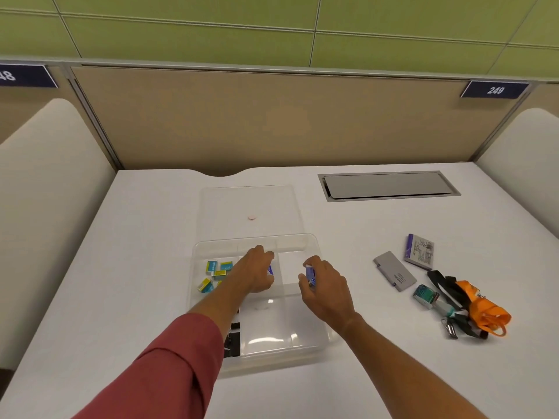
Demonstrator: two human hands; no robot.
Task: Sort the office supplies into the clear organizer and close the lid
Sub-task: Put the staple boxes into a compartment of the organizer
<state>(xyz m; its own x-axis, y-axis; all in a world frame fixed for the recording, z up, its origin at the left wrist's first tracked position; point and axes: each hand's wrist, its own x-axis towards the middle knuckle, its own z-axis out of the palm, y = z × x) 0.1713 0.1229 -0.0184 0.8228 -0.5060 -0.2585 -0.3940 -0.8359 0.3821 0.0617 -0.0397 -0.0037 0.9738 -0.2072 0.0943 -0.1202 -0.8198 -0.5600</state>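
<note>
Organizer (pixel 314 343) sits open on the white surface (pixel 378 225), lid (pixel 211 204) lying behind it. Over its middle compartments, both hands grip small blue packs: left hand (pixel 257 272), right hand (pixel 325 285). Teal boxes (pixel 214 275) fill a left compartment.

Lid (pixel 248 204) behind organizer (pixel 314 343)

Right partition sign (pixel 495 90): "249" (white on navy). Left sign (pixel 25 75): "48", cut off.

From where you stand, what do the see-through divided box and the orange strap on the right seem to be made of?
The see-through divided box looks like clear glossy plastic: the desk shows through and highlights glint on it. The orange strap seems woven fabric: matte, flat and limply folded, though the weave is too small to confirm.
</note>
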